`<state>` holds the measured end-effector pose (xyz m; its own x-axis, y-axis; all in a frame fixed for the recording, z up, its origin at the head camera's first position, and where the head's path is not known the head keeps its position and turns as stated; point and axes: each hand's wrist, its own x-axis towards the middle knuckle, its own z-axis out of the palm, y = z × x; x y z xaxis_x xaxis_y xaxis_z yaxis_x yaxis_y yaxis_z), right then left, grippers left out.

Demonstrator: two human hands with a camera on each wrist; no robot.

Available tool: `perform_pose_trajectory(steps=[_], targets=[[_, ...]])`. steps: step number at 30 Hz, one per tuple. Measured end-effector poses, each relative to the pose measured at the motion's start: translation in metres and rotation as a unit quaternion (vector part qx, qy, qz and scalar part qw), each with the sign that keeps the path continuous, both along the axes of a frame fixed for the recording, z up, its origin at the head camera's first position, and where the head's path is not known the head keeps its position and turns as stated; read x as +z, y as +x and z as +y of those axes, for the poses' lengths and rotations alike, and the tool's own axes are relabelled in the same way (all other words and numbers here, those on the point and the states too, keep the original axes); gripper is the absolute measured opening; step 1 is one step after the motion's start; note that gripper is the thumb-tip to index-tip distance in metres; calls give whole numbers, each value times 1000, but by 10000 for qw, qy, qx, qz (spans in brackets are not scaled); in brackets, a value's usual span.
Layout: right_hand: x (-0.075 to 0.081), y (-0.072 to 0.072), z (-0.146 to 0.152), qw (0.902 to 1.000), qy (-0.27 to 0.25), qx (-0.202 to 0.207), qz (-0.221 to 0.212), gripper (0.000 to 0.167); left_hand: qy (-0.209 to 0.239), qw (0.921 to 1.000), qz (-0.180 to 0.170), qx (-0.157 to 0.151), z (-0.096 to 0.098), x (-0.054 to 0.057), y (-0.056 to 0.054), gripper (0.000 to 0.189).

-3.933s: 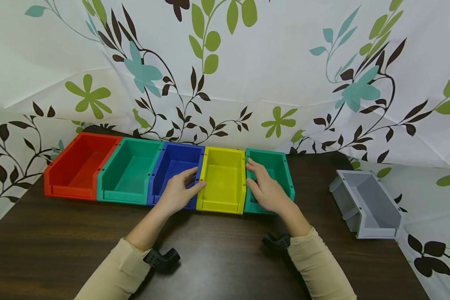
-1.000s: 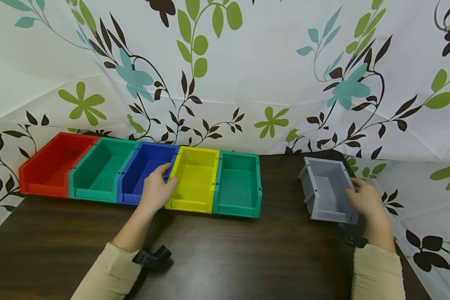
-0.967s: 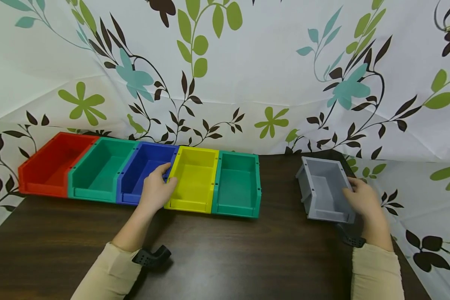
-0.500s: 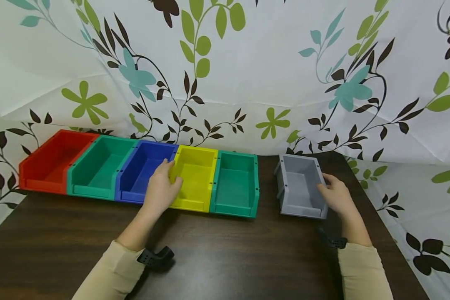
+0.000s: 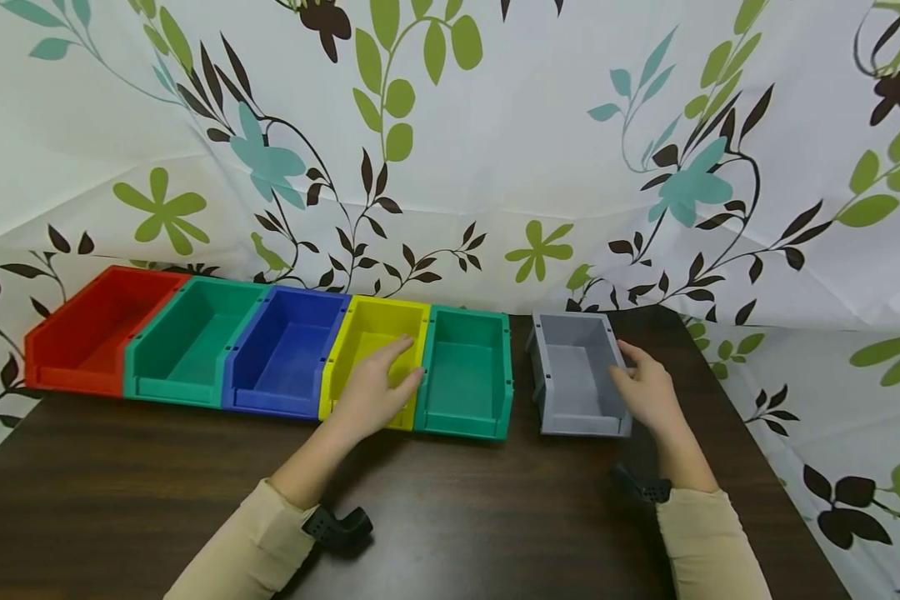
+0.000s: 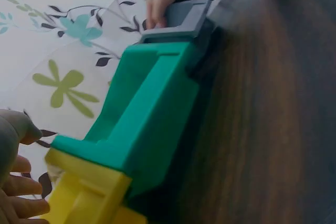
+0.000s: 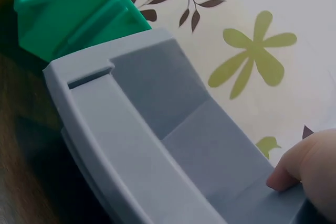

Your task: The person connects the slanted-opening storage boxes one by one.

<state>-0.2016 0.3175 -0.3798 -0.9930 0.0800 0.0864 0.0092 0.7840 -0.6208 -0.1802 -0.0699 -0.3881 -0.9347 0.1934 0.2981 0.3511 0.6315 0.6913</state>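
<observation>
My right hand (image 5: 648,396) pinches the right wall of a grey plastic storage bin (image 5: 577,375), thumb on the inner side. In the right wrist view, the thumb (image 7: 310,169) shows at the bin's wall. This bin stands just right of a green bin (image 5: 465,375), with a narrow gap between them in the head view. My left hand (image 5: 367,400) hovers over the front of a yellow bin (image 5: 367,329), fingers spread and holding nothing. The left wrist view shows those fingers (image 6: 23,187) beside the yellow bin's front.
Left of the yellow bin, a blue bin (image 5: 288,350), a second green bin (image 5: 195,342) and a red bin (image 5: 101,333) continue the row. All stand on a dark wood table (image 5: 495,517) before a leaf-patterned cloth (image 5: 450,183).
The grey bin, first standing apart at the far right, has been gripped by my right hand and moved left toward the green bin. My left hand has moved right from the blue-yellow border over the yellow bin.
</observation>
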Motion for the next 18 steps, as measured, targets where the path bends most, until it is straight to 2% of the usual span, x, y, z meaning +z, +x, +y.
perform_pose_trajectory(steps=[2,8,18], targets=[[1,0,-4,10000,-30,-1,72,53,75,9998,-87,-152,2,-2,2,51],[8,4,-13,9993,-311,-69,186,52,455,9975,-415,-354,5,-5,2,52],[16,10,-22,9961,-860,-59,184,52,656,9935,-780,-512,4,-8,1,54]])
